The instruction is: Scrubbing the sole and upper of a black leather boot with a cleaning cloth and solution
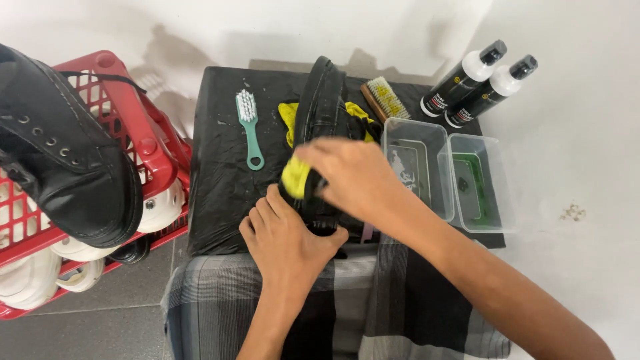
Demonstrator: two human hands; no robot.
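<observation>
A black shoe lay sole-up along the middle of the black mat, its near end pinned under the left hand, which clasped it with spread fingers. The right hand gripped a yellow cloth pressed against that shoe. Left of the shoe lay a teal brush; right of it stood two clear tubs and, beyond, two bottles.

Left of the black mat we see a red basket; on the mat, a teal brush; at the mat's right edge, two clear tubs.
</observation>
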